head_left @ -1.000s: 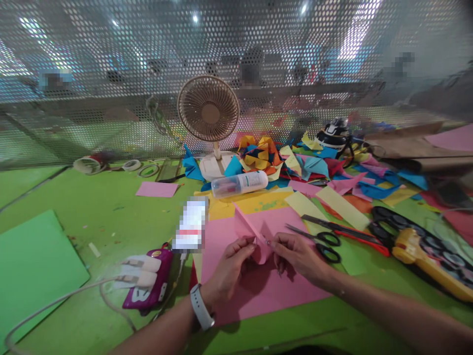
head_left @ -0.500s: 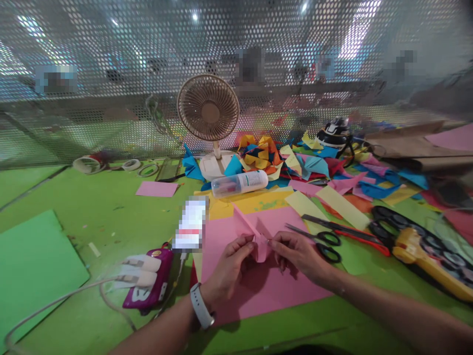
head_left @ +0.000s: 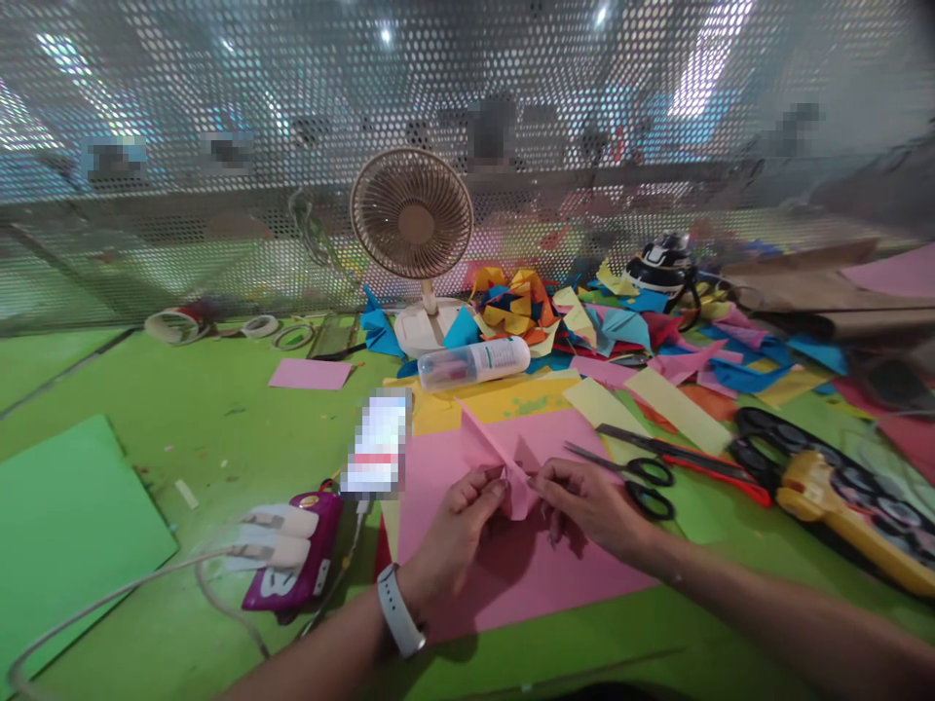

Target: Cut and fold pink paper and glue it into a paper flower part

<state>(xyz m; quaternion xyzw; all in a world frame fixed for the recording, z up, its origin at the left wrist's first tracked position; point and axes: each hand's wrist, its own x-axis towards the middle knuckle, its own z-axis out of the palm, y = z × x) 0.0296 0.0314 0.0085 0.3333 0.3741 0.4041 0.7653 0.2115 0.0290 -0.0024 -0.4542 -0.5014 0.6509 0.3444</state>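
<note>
From my remote seat, the lower half of the folded pink paper (head_left: 504, 462) is covered by fingers, so I cannot read how its flaps lie; only a pointed tip rises clear. A small upright rectangle (head_left: 378, 440) left of it is blurred beyond telling. Everything behind the perforated screen (head_left: 219, 146) is haze. A yellow tool (head_left: 847, 521) runs out of the picture on the right, a green sheet (head_left: 65, 516) is cut off on the left, and a white cable (head_left: 109, 599) leaves at the bottom corner.

The left hand (head_left: 457, 531) is curled, thumb and fingertips pinching the left side of the folded pink paper. The right hand (head_left: 591, 501) pinches its right edge, the other fingers tucked under. The hands nearly meet at the fold. The paper sits in the middle of the table, held just over a large pink sheet (head_left: 526, 584) that lies flat on the green tabletop (head_left: 219, 438).

Counting: two hands, one watch (head_left: 398, 611) on the left wrist. Two pairs of scissors lie just right of the right hand, one black-handled (head_left: 628, 472), one red-handled (head_left: 687, 453). One fan (head_left: 413, 219) stands at the back, one bottle (head_left: 474, 362) lies on its side before it. Three rings of tape (head_left: 171, 324) sit far left. One purple power bank (head_left: 292, 550) lies near the left wrist. The heap of folded coloured papers (head_left: 515, 302) is too tangled to count.
</note>
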